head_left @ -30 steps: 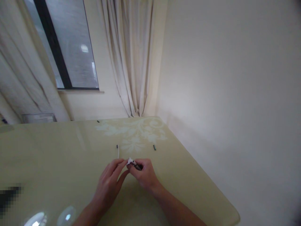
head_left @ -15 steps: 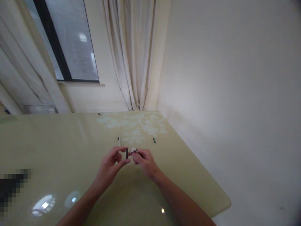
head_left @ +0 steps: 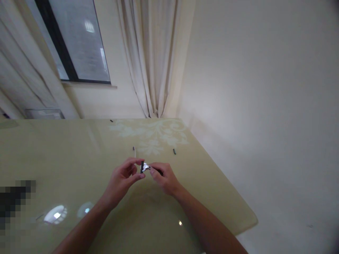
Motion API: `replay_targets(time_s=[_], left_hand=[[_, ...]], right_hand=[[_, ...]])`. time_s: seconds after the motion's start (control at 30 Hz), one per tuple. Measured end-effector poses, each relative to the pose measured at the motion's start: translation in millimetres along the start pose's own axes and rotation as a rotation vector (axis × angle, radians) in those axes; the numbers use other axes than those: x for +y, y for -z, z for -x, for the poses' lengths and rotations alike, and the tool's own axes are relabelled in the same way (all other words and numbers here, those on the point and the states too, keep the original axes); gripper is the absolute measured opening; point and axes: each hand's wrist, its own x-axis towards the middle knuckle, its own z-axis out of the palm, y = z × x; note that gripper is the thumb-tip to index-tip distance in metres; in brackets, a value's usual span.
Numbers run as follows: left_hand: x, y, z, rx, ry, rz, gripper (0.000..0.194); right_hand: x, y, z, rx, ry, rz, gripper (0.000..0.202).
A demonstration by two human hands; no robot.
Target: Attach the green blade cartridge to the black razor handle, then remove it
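Between the thumb and fingertips of my left hand (head_left: pixel 124 176) is a dark, narrow razor cartridge (head_left: pixel 142 167), held upright. My right hand (head_left: pixel 165 178) is closed around the dark grip of a razor handle (head_left: pixel 146 167), whose shiny metal neck points left. That metal end meets the cartridge; whether the two are locked together I cannot tell. Just beyond my hands lies a thin white stick with a dark end, like a toothbrush (head_left: pixel 134 151), its near part hidden behind my left hand. Farther right, a small dark bar like another cartridge (head_left: pixel 174 151) rests on the table.
The glossy pale-green table (head_left: pixel 66 151) has a white floral pattern near its far corner. A tiny dark piece (head_left: pixel 111 121) lies by the far edge. A blurred-out dark shape (head_left: pixel 13 201) is at the left. Wall (head_left: pixel 251 106) and curtains (head_left: pixel 148 53) border the table.
The razor handle's metal end has come left from my right fingers to the cartridge in my left hand. A slight camera shift moves the whole scene up in view.
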Motion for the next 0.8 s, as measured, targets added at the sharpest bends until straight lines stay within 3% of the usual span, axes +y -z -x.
replay_targets(time_s=[0.33, 0.8], left_hand=[[8, -1.6, 0, -0.03, -0.034, -0.048, 0.038], [13, 9.1, -2, -0.082, -0.105, -0.201, 0.038]], right_hand=[[-3, 4, 0, -0.004, 0.036, 0.115, 0.034], [-3, 8, 0, -0.011, 0.052, 0.18, 0.033]])
